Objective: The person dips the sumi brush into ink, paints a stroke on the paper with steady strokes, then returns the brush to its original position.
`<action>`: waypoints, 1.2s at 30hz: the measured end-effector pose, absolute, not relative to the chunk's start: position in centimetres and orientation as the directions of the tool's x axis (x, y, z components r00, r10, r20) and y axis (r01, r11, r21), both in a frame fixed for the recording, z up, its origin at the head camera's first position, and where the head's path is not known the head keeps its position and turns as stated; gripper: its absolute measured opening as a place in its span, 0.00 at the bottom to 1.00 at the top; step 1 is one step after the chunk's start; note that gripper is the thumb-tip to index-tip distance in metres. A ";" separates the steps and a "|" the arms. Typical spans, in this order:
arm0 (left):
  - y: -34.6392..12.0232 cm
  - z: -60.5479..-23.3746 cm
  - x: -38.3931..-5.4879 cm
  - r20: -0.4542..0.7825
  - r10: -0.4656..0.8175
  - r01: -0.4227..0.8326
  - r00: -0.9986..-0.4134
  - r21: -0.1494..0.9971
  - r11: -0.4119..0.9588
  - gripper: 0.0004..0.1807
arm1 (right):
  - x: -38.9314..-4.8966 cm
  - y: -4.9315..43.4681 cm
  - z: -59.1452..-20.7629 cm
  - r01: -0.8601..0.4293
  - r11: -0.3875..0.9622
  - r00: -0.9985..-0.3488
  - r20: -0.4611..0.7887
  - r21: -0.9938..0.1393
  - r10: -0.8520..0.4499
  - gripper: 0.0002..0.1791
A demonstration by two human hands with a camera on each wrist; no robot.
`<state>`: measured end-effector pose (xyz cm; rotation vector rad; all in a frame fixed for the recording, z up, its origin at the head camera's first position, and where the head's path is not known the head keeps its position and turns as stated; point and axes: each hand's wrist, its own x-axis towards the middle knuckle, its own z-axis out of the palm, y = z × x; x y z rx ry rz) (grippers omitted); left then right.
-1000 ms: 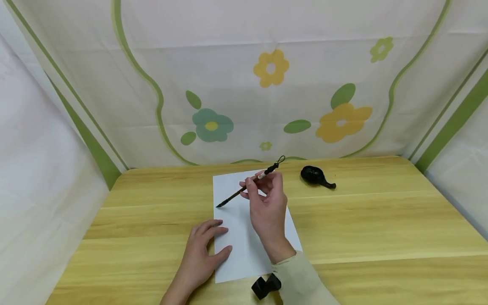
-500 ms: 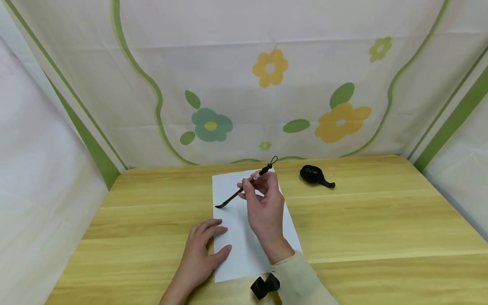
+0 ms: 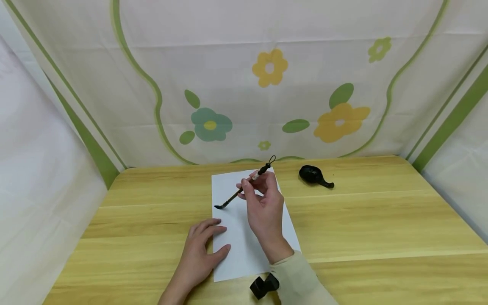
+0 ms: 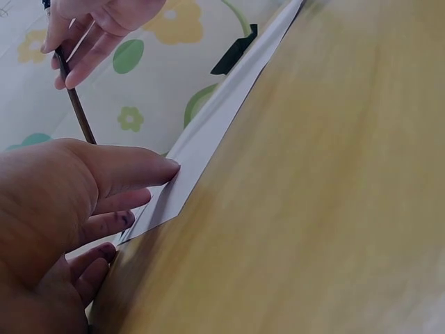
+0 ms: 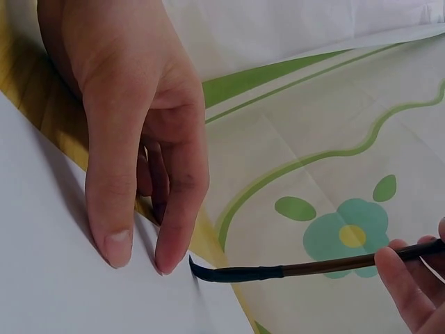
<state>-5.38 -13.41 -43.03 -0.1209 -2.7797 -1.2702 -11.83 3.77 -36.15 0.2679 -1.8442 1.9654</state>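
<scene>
My right hand (image 3: 265, 207) pinches a calligraphy brush (image 3: 238, 192) by its handle, the shaft slanting down to the left. In the right wrist view the dark brush tip (image 5: 229, 273) is bent against the white sheet of paper (image 5: 83, 278) close to its left edge. The left hand (image 3: 203, 248) lies along the paper's left side, with thumb and fingertips resting on the sheet (image 3: 244, 250). Dark smudges mark one finger (image 4: 125, 219) of that hand in the left wrist view. No brush strokes show on the paper.
A black gourd-shaped object (image 3: 312, 174) with a curved stem lies on the wooden table (image 3: 366, 220) to the paper's right, near the back edge. Behind the table hangs a white flowered cloth (image 3: 236, 84). A black wrist device (image 3: 264, 286) sits beside the right sleeve.
The right hand has shifted slightly left with the brush. The brush stands a little steeper, and its tip has gone from straight to bent on the paper. The left hand stays put.
</scene>
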 end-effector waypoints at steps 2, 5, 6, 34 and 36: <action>-13.4 -43.0 -5.4 0.105 0.038 0.105 -0.994 0.753 0.649 0.18 | -11.8 3.8 -36.1 -0.436 -0.024 -0.888 0.425 -0.900 0.176 0.11; -13.4 -42.9 -5.4 0.096 0.037 0.097 -0.995 0.762 0.640 0.18 | -11.8 3.8 -36.1 -0.433 -0.026 -0.889 0.422 -0.901 0.180 0.11; -13.4 -42.9 -5.4 0.091 0.036 0.093 -0.995 0.766 0.636 0.18 | -11.8 3.8 -36.1 -0.431 -0.028 -0.889 0.420 -0.902 0.181 0.11; -12.3 -40.9 -5.7 0.013 -0.004 0.007 -1.000 0.759 0.651 0.17 | -11.8 4.0 -36.1 -0.418 -0.018 -0.895 0.409 -0.908 0.176 0.09; -12.3 -40.9 -5.6 0.013 -0.005 0.006 -1.000 0.760 0.649 0.17 | -11.7 4.1 -36.0 -0.418 -0.020 -0.896 0.408 -0.908 0.176 0.09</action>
